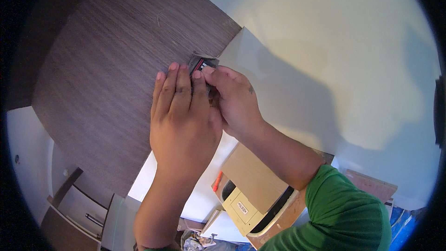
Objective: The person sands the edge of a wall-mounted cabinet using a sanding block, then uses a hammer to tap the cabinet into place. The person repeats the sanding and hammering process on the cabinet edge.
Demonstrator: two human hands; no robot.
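Note:
A brown wood-grain panel (pixel 116 56) fills the upper left, its right edge meeting a pale wall. My left hand (pixel 186 111) lies flat with its fingers stretched out along the panel near this edge. Just to its right, my right hand (pixel 234 95) is closed, its thumb pressing on a small dark grey sheet (pixel 197 60) with red and white print. The sheet looks folded and lies against the panel by the edge. Its lower part is hidden behind my fingers, so I cannot make out its exact kind.
Below my right forearm, a brown board (pixel 255 176) rests on a cream-coloured case (pixel 241 209) on a wooden surface. An orange-red tool (pixel 217 181) lies beside it. The pale wall (pixel 362 65) stands to the right, and dark wooden shelving (pixel 69 218) is at the lower left.

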